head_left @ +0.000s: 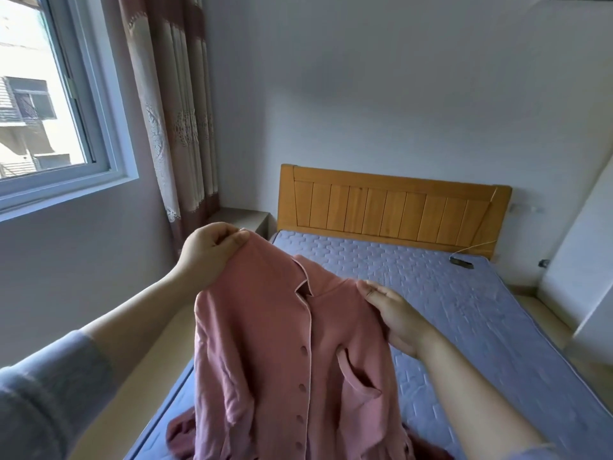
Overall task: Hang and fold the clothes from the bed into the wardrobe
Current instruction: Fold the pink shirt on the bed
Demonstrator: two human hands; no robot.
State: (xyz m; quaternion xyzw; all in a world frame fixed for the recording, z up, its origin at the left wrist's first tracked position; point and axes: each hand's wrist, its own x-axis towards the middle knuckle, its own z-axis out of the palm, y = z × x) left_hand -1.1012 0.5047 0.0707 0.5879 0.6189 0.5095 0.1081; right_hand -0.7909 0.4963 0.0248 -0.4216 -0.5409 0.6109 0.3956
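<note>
I hold up a pink buttoned pyjama shirt (285,353) with a collar and a chest pocket, front facing me, above the foot of the bed (464,300). My left hand (209,254) pinches its left shoulder, raised high. My right hand (394,313) grips the other shoulder from behind, fingers spread along the cloth. The shirt hangs down from both hands. A darker pink garment (180,436) lies crumpled on the mattress under it. No wardrobe is in view.
The bed has a blue quilted mattress cover and a wooden headboard (391,207). A small dark device with a cable (461,262) lies near the headboard. A window (43,104) and a curtain (175,111) are at the left, with a bedside ledge (242,219) in the corner.
</note>
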